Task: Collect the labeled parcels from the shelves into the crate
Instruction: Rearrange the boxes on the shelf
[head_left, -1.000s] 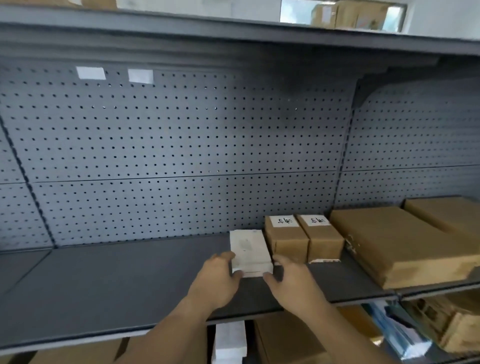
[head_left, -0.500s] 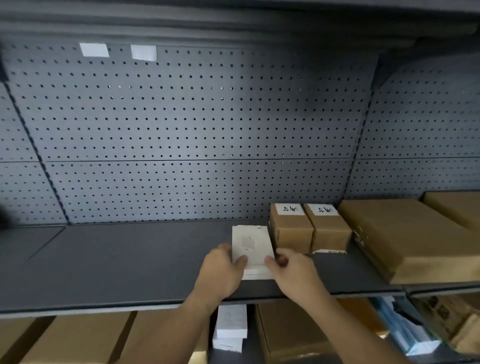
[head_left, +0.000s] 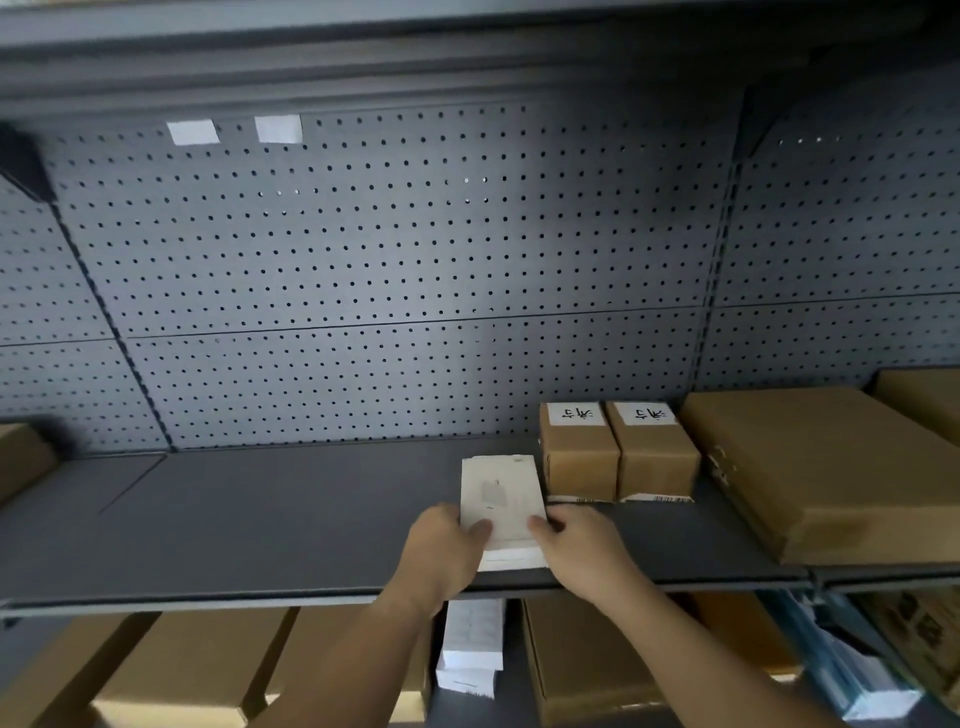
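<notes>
A flat white box (head_left: 503, 496) lies near the front of the dark grey shelf (head_left: 291, 519). My left hand (head_left: 445, 545) grips its left side with the thumb on top. My right hand (head_left: 582, 548) grips its right side the same way. Just behind and to the right stand two small brown parcels with white handwritten labels, the left one (head_left: 577, 449) and the right one (head_left: 653, 451). No crate is in view.
A large flat brown carton (head_left: 826, 467) fills the shelf's right end, with another carton (head_left: 919, 395) behind it. Perforated grey back panels (head_left: 363, 260) rise behind. The lower shelf holds brown cartons (head_left: 171, 670), stacked white boxes (head_left: 470, 644) and a further carton (head_left: 587, 660).
Both hands closed in from the box's near corners onto its sides, thumbs now on top. The camera tilted down, showing more of the lower shelf.
</notes>
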